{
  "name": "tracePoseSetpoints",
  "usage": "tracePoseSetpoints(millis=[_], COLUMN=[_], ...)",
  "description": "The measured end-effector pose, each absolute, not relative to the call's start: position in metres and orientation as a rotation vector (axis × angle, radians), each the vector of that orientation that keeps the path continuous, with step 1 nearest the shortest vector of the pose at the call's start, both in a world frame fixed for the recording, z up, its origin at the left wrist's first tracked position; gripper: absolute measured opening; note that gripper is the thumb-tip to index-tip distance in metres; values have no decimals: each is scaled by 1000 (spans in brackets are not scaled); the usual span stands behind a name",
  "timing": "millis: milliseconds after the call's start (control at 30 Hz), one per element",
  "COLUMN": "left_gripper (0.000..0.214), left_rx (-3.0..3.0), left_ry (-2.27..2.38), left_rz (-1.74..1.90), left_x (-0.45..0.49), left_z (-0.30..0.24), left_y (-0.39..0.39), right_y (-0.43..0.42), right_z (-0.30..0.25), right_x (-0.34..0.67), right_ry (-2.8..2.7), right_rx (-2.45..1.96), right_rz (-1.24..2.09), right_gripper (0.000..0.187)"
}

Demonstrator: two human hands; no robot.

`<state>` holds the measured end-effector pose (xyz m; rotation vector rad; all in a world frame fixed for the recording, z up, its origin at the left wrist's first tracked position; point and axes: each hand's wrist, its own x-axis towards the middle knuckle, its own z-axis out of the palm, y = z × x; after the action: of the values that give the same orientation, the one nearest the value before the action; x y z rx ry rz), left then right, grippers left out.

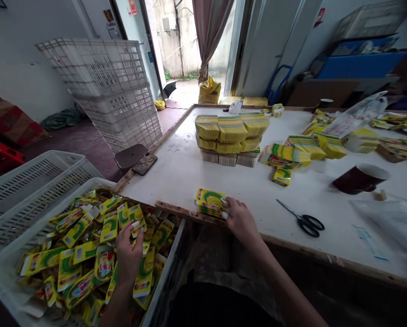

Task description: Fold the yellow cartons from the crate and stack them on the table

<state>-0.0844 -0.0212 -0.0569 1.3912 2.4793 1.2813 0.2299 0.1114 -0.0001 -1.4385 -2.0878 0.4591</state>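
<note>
My left hand (130,250) is over a white plastic crate (181,236) heaped with yellow-and-green cartons (110,227). Its thumb and fingers are closed on one small yellow carton (138,229), partly hidden by the fingers. At the table's front edge, my right hand (242,220) grips the right end of a short stack of yellow cartons (210,201), which rests on the tabletop. White coverings show on some fingertips of both hands. Behind that stack stand tall, tightly packed rows of yellow cartons (229,131).
Black-handled scissors (305,221), a dark mug (356,179) and a clear plastic bag (394,222) lie to the right on the white table (176,168). A phone (145,163) lies at the left edge. White crates (111,86) are stacked beyond. A wooden strip (179,209) edges the table.
</note>
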Motion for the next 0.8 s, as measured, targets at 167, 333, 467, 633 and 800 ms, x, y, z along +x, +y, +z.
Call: tracePoseSetpoints(millis=[167,333,467,633,800], left_gripper=[27,32,51,50,48], left_rx=[1394,1055,853,369,265], left_ry=[2136,1675,1165,751,893], left_rz=[1493,1490,1627,1683,1828], left_x=[-45,5,45,73,75], left_z=[-45,-36,-25,-4,3], left_y=[-9,-6,7,29,34], right_y=[118,107,78,36,22], right_z=[-14,-3,4,3,6], right_x=[223,222,204,182,176], right_ry=[-2076,-1985,-1739,-1621,-1680], right_rx=[-1428,-1385,-1116,-900,-850], right_rz=[482,584,1062,1448,1524], right_gripper=[42,42,43,46,48])
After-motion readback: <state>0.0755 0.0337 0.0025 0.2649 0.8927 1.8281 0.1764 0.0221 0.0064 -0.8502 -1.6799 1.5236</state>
